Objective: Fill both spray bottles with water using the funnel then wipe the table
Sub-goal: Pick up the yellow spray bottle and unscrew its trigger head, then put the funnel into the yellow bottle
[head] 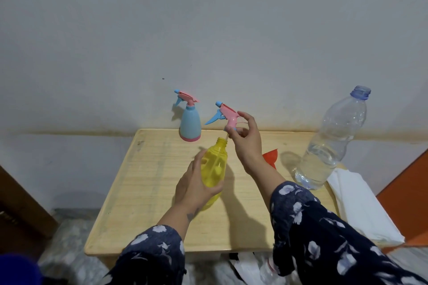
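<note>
My left hand (193, 188) wraps the yellow spray bottle (214, 169), fingers curled round its lower body in a firm grip, tilting it so the open neck leans away from me, over the middle of the bench (143, 192). My right hand (246, 143) pinches the pink spray head (228, 114) by its collar, thumb and fingertips closed on it; its blue trigger points left. The head sits just above the yellow neck, with a thin tube reaching down to the mouth.

The blue spray bottle (190, 126) stands upright at the far edge of the bench, near the wall (208, 30), its own pink and blue head fitted, well clear of my hands. The red funnel (271, 157) lies on the bench right behind my right wrist, which covers most of it. To the right stands the clear water bottle (328, 146), uncapped, about half full, its mouth leaning away. Beside its base, at the bench's right edge, lies a folded white cloth (361, 206). My patterned sleeves (324, 238) cover the near edge.
</note>
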`<action>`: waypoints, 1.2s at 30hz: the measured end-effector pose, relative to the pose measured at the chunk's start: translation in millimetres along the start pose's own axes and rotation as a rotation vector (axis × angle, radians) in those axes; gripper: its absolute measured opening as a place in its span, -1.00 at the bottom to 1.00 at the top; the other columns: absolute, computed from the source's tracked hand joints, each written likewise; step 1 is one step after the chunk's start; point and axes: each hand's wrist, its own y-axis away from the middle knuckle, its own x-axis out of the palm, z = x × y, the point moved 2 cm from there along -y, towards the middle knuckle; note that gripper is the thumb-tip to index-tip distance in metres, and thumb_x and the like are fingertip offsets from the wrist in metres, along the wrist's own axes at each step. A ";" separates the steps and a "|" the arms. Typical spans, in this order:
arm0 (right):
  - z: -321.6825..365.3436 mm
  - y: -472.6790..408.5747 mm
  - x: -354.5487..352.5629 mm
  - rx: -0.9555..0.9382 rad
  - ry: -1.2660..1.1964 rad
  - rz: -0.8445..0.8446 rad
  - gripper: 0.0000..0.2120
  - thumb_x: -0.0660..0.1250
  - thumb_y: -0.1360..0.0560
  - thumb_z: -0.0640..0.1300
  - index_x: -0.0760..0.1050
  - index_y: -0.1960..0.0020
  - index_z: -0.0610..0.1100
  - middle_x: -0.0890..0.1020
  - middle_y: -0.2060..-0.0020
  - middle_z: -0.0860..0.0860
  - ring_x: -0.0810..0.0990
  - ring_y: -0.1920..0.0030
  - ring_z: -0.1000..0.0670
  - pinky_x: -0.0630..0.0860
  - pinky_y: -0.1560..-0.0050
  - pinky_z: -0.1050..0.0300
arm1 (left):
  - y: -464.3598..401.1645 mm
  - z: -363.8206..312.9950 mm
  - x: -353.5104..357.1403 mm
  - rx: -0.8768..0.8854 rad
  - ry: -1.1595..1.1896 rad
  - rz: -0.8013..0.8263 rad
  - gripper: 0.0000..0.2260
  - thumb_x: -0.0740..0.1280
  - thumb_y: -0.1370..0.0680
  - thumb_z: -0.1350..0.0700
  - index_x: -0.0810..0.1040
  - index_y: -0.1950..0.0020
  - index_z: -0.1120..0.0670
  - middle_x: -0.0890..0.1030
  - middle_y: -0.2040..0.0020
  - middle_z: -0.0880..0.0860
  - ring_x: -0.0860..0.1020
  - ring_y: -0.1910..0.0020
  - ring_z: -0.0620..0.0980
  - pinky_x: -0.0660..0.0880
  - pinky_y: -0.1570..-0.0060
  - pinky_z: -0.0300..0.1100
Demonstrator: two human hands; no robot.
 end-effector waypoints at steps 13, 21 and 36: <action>38.0 -54.6 -47.4 0.065 -0.217 -0.216 -0.59 0.36 -0.51 -0.17 0.36 -0.30 0.06 0.66 0.23 -0.01 0.62 0.15 0.02 0.55 -0.08 0.04 | -13.8 50.1 -56.7 -0.016 -0.266 -0.083 -0.19 0.51 -0.35 -0.09 0.11 -0.46 -0.23 0.40 -0.35 -0.09 0.44 -0.24 0.03 0.50 -0.02 -0.04; -45.2 -42.5 -50.2 0.296 0.207 0.033 -0.60 0.38 -0.47 -0.20 0.43 -0.27 0.02 0.63 -0.02 -0.10 0.57 0.31 0.05 0.48 0.28 0.10 | -30.9 31.1 -48.6 -0.019 -0.109 -0.172 -0.20 0.54 -0.33 -0.06 0.11 -0.41 -0.28 0.42 -0.33 -0.11 0.47 -0.22 0.03 0.53 -0.01 0.00; -126.9 -7.6 -65.9 0.408 0.591 0.200 -0.57 0.32 -0.52 -0.12 0.39 -0.37 -0.11 0.53 -0.27 -0.08 0.55 -0.18 -0.08 0.49 -0.10 0.10 | -36.9 25.8 16.1 -0.100 0.147 -0.159 -0.23 0.50 -0.41 -0.06 0.06 -0.43 -0.27 0.34 -0.42 -0.05 0.39 -0.34 0.04 0.41 -0.16 -0.06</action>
